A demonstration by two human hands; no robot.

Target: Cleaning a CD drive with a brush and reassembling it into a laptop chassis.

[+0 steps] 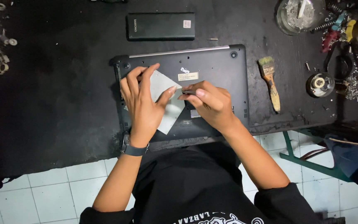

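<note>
A laptop (212, 66) lies upside down on the black surface (54, 95), its near edge hanging right at the surface's front edge, close to the person's body. The left hand (141, 101) lies flat on a pale grey square card (162, 83) that rests tilted like a diamond on the laptop's base, fingers spread, pinning it down rather than gripping. The right hand (212, 103) has its grip pinched narrow on a thin dark tool (188, 91), whose tip sits just beside the card's right corner.

Looks like the step in hand is working something small on the base, right where card and tool meet, probably a screw or a seam, though the exact spot is hidden under the fingers. Whatever comes after calls for a steady tool tip and the left hand holding firm so the card doesn't slide.

Room-wise: lots of open surface to the left. To the right there's a paintbrush (269, 83) near the laptop's side, then a round tin (320, 84) and a messy pile of tools beyond, so that side is tight. A dark slim box (161, 26) sits behind the laptop, well apart.
</note>
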